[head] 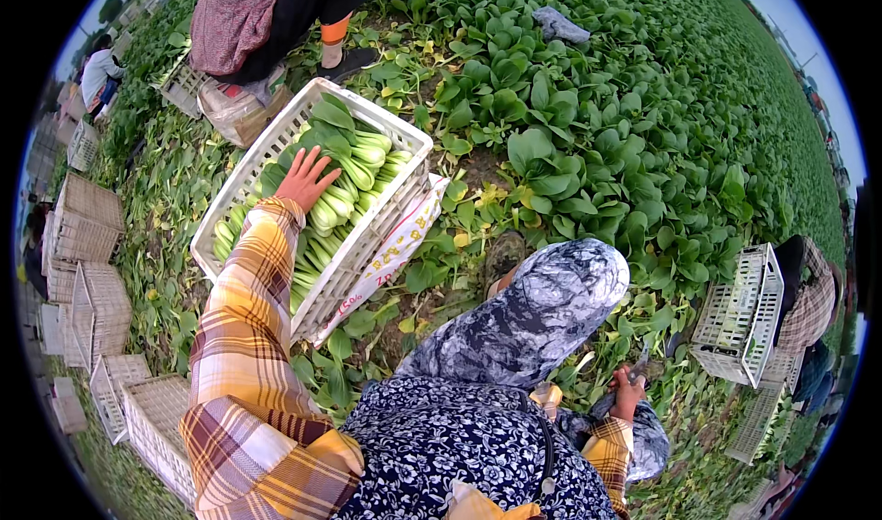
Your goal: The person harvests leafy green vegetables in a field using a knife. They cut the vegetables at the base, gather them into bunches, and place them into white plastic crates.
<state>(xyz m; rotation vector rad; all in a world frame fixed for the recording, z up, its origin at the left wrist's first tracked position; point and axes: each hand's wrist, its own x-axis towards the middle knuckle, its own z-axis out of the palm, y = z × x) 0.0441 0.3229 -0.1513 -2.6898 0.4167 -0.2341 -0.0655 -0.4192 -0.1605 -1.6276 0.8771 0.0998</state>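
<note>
My left hand (pixel 307 179) rests with its fingers spread on heads of bok choy (pixel 333 206), gripping none of them. The bok choy lies in rows, pale stems and dark leaves showing, inside a white plastic crate (pixel 238 175) at my left. Along the crate's near side hangs a printed white sack (pixel 386 265). At my right, beside my lower leg, my right hand (pixel 626 394) is closed around what looks like a small knife (pixel 644 360), its blade pointing away from me. The fingers hide its handle.
Uncut bok choy plants (pixel 620 120) fill the ground ahead. A co-worker (pixel 241 24) sits beyond the crate, near a wrapped bundle (pixel 241 110). Stacked crates (pixel 89 217) stand far left. Another crate (pixel 741 313) and person (pixel 806 292) are at right. Grey cloths (pixel 559 25) lie on the plants.
</note>
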